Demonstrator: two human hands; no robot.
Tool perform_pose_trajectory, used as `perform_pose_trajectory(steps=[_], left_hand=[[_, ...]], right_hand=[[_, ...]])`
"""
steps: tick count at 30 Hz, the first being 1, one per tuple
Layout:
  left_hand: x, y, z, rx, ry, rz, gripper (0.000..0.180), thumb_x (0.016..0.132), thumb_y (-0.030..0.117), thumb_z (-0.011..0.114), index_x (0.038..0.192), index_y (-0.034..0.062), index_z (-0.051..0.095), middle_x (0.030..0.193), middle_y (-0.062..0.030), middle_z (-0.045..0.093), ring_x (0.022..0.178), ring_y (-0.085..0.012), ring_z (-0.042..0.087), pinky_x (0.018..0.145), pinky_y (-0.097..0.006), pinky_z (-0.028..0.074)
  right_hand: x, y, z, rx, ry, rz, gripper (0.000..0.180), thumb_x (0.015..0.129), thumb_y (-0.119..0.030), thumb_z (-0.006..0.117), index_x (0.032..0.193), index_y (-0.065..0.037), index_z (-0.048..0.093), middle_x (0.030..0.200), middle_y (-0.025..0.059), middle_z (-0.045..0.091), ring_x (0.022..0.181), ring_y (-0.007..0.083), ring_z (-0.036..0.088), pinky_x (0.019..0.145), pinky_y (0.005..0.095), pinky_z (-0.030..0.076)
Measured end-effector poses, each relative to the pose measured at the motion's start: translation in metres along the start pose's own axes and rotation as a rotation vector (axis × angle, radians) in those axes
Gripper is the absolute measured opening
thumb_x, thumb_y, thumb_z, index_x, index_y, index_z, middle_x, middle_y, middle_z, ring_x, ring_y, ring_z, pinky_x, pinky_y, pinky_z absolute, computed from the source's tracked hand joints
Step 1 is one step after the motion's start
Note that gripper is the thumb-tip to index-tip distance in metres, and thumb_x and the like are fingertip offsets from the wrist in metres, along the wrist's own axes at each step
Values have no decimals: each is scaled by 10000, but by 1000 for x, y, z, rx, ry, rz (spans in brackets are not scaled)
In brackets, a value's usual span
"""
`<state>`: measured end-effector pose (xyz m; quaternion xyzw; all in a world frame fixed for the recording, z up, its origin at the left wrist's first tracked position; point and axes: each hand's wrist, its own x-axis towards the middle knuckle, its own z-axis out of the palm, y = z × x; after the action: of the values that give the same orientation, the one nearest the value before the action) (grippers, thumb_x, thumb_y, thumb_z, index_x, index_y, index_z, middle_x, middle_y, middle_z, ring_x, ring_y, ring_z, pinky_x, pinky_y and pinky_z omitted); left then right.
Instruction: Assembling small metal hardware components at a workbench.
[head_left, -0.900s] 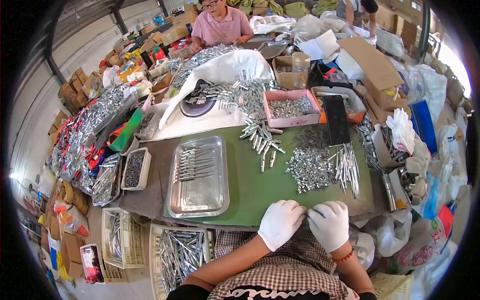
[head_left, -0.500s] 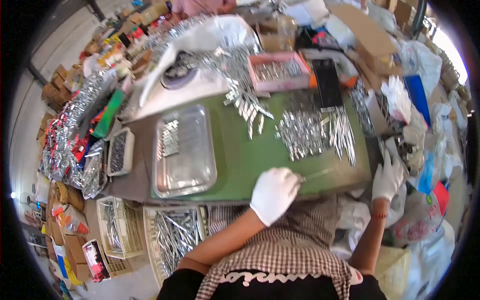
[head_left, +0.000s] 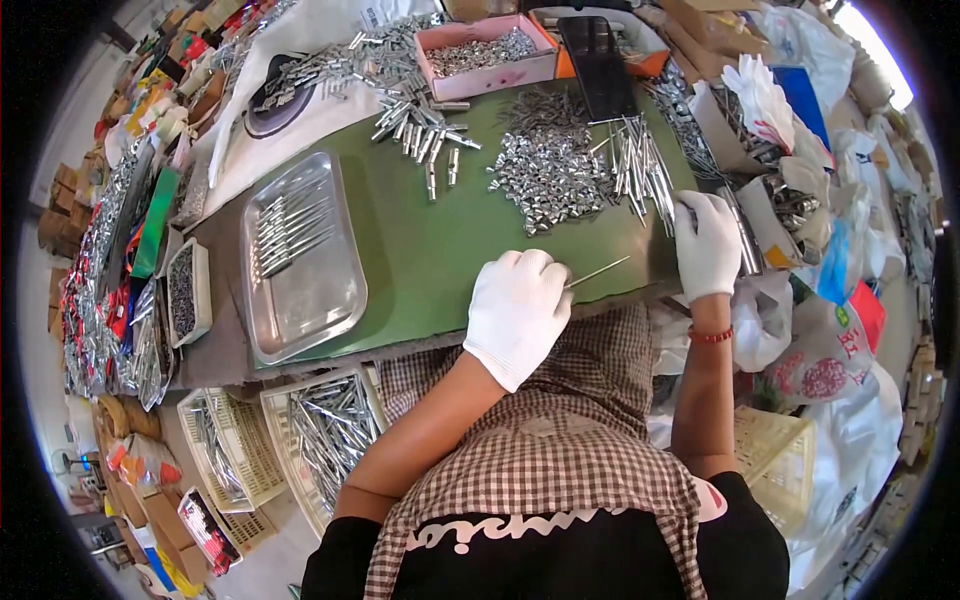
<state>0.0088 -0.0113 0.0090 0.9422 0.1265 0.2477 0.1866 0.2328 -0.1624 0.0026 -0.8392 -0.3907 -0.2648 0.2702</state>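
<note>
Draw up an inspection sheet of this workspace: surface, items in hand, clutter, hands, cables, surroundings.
Surface: green mat over the table, largely covered with parts at its far side.
Job's things: thin metal rod in the left hand; loose rods beside a pile of small silver pieces; metal tray holding a row of rods.
Clutter: pink box of small metal parts, dark slab, scattered silver cylinders.
Hands: both white-gloved; left hand grips the rod, right hand is by the loose rods, its grip unclear.
Cables: nothing seen.
Surroundings: cream crates at left, plastic bags at right.
</note>
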Motion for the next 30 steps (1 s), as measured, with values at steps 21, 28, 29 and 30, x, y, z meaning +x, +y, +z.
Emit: perform_pose_trajectory(steps=[21,28,29,30], left_hand=[[-66,-200,-174,722,-203,-267,184,852,173,707,1014,94,669,991,-100,636,987,-307,626,827,-447,505],[-23,-152,-148,661,-161,-227,196,888,163,621,1058,68,631,977,-148,628,960,-348,626,853,-464,504],[-12,-142,-141,558,-173,-219,199,901,174,597,1063,65,633,993,-156,633,963,-352,627,862,-459,505],[1,-132,-132,447,-170,-166,200,909,179,596,1065,60,634,1013,-160,639,978,-357,625,874,-462,505]], right_hand=[[-1,25,15,104,-191,293,247,1009,-184,575,1150,11,632,1066,176,673,989,299,649,890,380,499],[-23,-24,0,284,-51,184,226,963,-61,587,1171,4,647,1128,165,692,1033,315,666,939,382,503],[-23,-39,1,304,-84,134,225,955,-42,581,1165,-2,652,1124,163,691,1038,316,664,935,384,504],[-24,-50,2,320,-113,89,227,947,-23,575,1158,-8,656,1119,160,690,1044,317,663,930,386,504]])
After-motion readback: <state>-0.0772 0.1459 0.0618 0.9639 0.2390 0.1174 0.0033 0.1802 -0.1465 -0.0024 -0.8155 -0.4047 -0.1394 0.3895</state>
